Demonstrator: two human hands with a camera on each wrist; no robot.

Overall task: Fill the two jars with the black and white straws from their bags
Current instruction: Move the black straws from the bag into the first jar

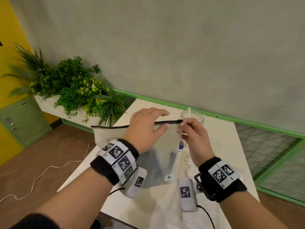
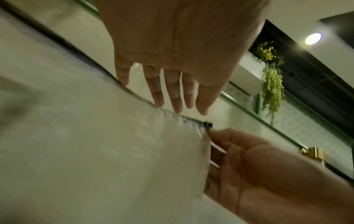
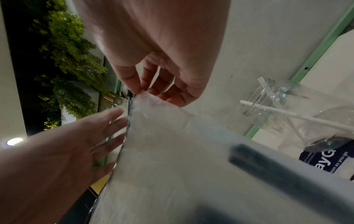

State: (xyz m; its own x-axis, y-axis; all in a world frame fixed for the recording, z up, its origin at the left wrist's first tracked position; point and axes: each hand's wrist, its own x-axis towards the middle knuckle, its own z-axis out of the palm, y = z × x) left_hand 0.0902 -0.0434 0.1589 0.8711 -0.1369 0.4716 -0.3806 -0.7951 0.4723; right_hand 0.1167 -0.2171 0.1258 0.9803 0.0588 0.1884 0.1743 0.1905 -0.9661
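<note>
I have a frosted zip bag (image 1: 158, 151) held up in the middle of the head view, above the white table (image 1: 229, 146). My right hand (image 1: 194, 139) pinches the bag's upper right corner between thumb and forefinger, right at the small black slider (image 1: 179, 120) on the dark zip strip. My left hand (image 1: 146, 128) is released: its fingers (image 2: 159, 91) lie straight and spread along the zip edge, their tips touching the strip, gripping nothing. Dark straws (image 3: 283, 178) show as blurred shapes through the plastic in the bag's lower part; I cannot count them. Behind my right hand, toward the upper right of the table, stands a clear glass jar (image 1: 193, 117) with a white straw (image 1: 188, 113) sticking out of it. A second white bag (image 1: 178, 210) lies flat on the table at the lower centre. In the right wrist view a dark blue label (image 3: 323, 160) sits at the right edge, below the jar. Green plants (image 1: 72, 90) fill the upper left.
</note>
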